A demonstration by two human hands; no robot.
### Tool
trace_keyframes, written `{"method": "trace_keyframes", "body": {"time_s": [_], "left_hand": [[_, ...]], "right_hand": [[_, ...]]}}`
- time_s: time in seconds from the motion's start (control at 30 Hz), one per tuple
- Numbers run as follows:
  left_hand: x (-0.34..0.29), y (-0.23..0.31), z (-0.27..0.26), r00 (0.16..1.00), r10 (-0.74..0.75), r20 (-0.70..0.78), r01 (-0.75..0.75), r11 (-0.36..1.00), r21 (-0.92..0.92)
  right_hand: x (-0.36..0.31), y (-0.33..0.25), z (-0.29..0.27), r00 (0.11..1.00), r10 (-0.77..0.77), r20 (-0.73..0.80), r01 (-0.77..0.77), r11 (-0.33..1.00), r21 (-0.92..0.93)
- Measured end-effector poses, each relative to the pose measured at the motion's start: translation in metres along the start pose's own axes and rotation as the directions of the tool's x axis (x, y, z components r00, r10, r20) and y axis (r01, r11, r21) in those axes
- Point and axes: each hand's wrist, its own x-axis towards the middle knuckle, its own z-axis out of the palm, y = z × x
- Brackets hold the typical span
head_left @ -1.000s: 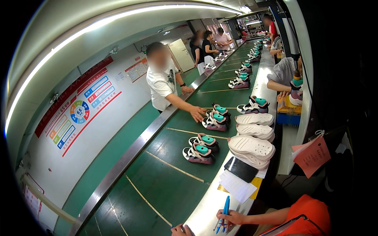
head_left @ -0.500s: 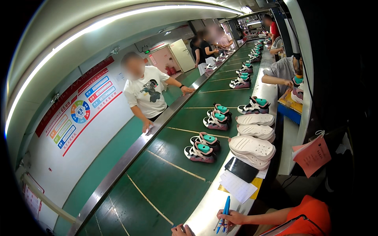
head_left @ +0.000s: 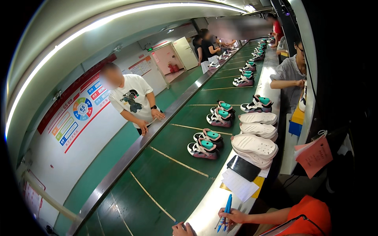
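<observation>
I see the right hand (head_left: 236,216) gripping blue pens (head_left: 228,203); the left hand (head_left: 182,229) is cut off below, its hold I can't tell.

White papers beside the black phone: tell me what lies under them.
Flat yellow material pokes out from under the white papers at left and right. Whether it is one piece, or what else lies beneath, is hidden by the papers.

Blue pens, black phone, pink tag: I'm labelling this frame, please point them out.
Blue pens (head_left: 228,203): head view, one pen's upper shaft.
Black phone (head_left: 244,168): head view, middle of its upper face.
Pink tag (head_left: 315,158): head view, middle of its face.
</observation>
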Motion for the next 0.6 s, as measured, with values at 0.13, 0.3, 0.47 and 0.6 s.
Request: {"method": "trace_keyframes", "body": {"time_s": [0.13, 0.3, 0.47, 0.6], "left_hand": [[0.0005, -0.0085, 0.0088, 0.999, 0.039, -0.033, -0.04, 0.999, -0.035], [0.0006, -0.0077, 0.0072, 1.0, 0.022, -0.015, -0.022, 0.999, -0.039], [0.0001, -0.0057, 0.0076, 1.0, -0.002, -0.017, 0.002, 1.0, -0.028], [0.0009, -0.0067, 0.0094, 1.0, -0.013, 0.001, 0.014, 0.999, -0.048]], "right_hand": [[-0.0013, -0.0014, 0.0012, 1.0, 0.009, -0.023, -0.01, 1.0, -0.028], [-0.0007, -0.0017, 0.001, 1.0, 0.02, -0.013, -0.02, 1.0, -0.021], [-0.0007, -0.0002, 0.0001, 1.0, 0.018, -0.004, -0.018, 0.999, 0.035], [0.0004, 0.0014, -0.0005, 0.999, 0.034, -0.003, -0.034, 0.999, 0.033]]}}
